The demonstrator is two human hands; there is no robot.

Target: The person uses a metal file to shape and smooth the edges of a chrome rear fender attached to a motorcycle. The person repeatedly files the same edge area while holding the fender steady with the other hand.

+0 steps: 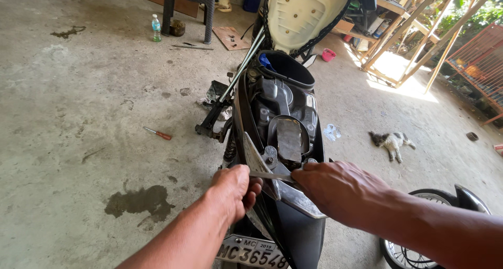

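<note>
I note my left hand (234, 187) closed around one end of a thin, stiff metal tool (272, 176) at the scooter's tail (293, 195), my right hand (340, 187) pressed flat over its other end; light, slippery, best gripped endwise.

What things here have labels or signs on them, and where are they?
Number plate: bottom of the picture, on the scooter's back end below the hands; a white rectangle with dark characters.
Plastic bottle: far left on the concrete floor beside a dark stool; clear, green cap, with a blue-green label band.
</note>
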